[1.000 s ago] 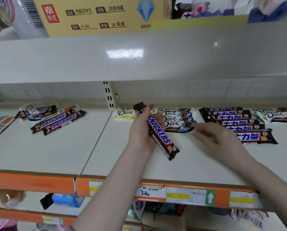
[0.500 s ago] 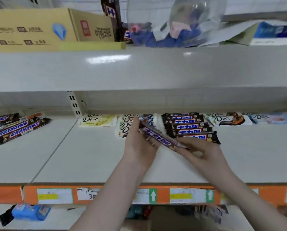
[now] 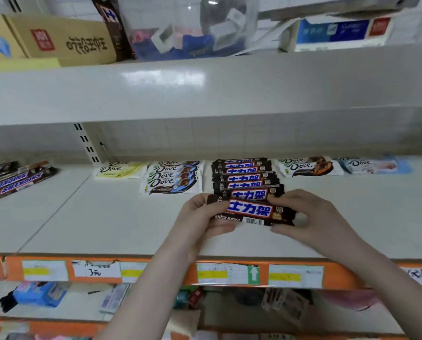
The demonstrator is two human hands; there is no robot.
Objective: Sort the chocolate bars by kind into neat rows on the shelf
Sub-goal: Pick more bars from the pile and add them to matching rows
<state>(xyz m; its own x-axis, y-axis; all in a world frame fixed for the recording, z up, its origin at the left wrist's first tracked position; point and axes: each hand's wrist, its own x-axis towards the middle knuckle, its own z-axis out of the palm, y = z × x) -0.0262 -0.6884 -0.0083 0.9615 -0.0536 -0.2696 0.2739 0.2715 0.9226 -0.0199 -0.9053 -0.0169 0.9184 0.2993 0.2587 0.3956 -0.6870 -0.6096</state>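
Non-task items, upper and lower shelves

Cardboard box (image 3: 57,40) at 10 o'clock, clear plastic bag (image 3: 192,28) at 12, blue-white carton (image 3: 340,33) at 1; blue packet (image 3: 43,294) at 8 below.

Dark brown bar (image 3: 250,212) with blue-white-red lettering; white Dove bars (image 3: 172,179) at ten o'clock; pale yellow Dove bar (image 3: 121,170); orange shelf edge (image 3: 163,273).

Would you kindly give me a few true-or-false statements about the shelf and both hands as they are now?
1. Both hands, left hand and right hand, hold one dark brown bar with blue lettering. True.
2. That bar is at the front of the row of matching dark brown bars. True.
3. The pale yellow Dove bar lies right of that row. False: it lies left.
4. The brown Snickers bars lie stacked on the white Dove bars. False: they lie apart, far left.
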